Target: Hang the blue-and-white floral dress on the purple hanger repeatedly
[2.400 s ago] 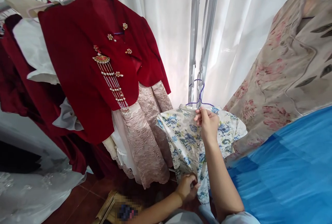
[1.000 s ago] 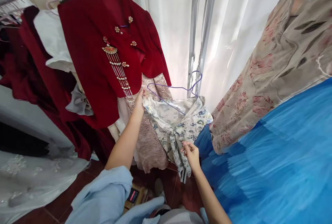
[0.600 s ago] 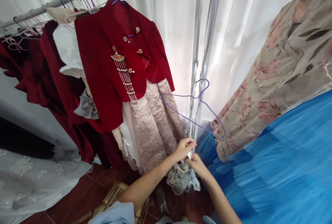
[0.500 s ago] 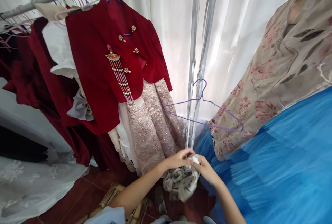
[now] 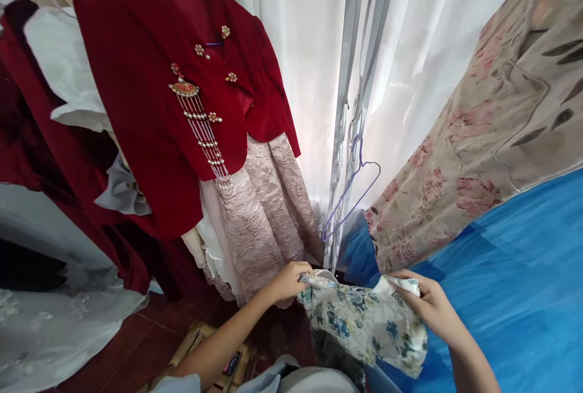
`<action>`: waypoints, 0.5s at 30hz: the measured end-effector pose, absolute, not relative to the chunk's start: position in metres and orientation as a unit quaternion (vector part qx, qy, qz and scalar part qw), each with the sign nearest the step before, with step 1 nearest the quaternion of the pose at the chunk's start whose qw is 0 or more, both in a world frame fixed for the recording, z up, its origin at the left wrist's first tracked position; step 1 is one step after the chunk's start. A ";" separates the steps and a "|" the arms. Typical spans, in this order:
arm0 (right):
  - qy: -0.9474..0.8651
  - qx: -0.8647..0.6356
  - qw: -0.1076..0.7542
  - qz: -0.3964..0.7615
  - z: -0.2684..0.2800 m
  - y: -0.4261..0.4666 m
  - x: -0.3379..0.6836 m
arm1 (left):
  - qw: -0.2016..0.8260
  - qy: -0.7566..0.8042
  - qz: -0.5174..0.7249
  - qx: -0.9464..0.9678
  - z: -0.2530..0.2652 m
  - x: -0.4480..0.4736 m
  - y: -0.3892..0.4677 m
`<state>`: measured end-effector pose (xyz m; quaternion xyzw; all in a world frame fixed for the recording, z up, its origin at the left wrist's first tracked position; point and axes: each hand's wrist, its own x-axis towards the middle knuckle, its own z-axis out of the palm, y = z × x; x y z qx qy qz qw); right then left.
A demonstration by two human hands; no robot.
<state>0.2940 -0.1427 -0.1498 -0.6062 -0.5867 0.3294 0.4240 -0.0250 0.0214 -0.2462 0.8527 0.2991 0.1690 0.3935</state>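
A white garment with a blue and green floral print [image 5: 359,320] is stretched between my two hands, low in front of my body. Closed on its left upper edge is my left hand [image 5: 291,280], fingers pinching the cloth. My right hand [image 5: 426,302] grips the opposite upper corner, thumb on top. The garment's lower part hangs down and its folds hide its full shape. Beyond it, a purple wire hanger [image 5: 348,198] hangs bare at the grey metal stand [image 5: 350,89], turned nearly edge-on to me.
At left hangs a red velvet jacket [image 5: 150,95] with beaded brooches over a pale pink brocade skirt [image 5: 259,223]. A beige floral garment [image 5: 460,156] and blue tulle [image 5: 514,271] fill the right. White curtains [image 5: 300,28] hang behind. A bamboo piece [image 5: 195,344] stands on the tiled floor.
The floral garment was bunched between my hands and is now spread, my right hand having moved right. The purple hanger has swivelled. The view has shifted closer to the clothes.
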 end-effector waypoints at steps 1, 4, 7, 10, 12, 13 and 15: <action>-0.573 -0.617 0.437 0.316 -0.150 -0.141 0.297 | 0.410 0.291 0.164 0.849 -0.235 -0.030 0.028; -0.541 -0.634 0.459 0.307 -0.150 -0.138 0.305 | 0.436 0.253 0.142 0.852 -0.191 -0.046 0.044; -0.511 -0.643 0.473 0.318 -0.153 -0.139 0.312 | 0.441 0.225 0.174 0.852 -0.141 -0.060 0.066; -0.468 -0.655 0.508 0.308 -0.160 -0.138 0.317 | 0.485 0.186 0.275 0.809 -0.096 -0.062 0.099; -0.445 -0.652 0.534 0.301 -0.165 -0.135 0.318 | 0.540 0.160 0.360 0.744 -0.073 -0.050 0.120; -0.436 -0.648 0.550 0.296 -0.167 -0.132 0.318 | 0.574 0.150 0.386 0.706 -0.064 -0.039 0.127; -0.418 -0.639 0.582 0.280 -0.170 -0.124 0.318 | 0.649 0.143 0.371 0.649 -0.052 -0.013 0.135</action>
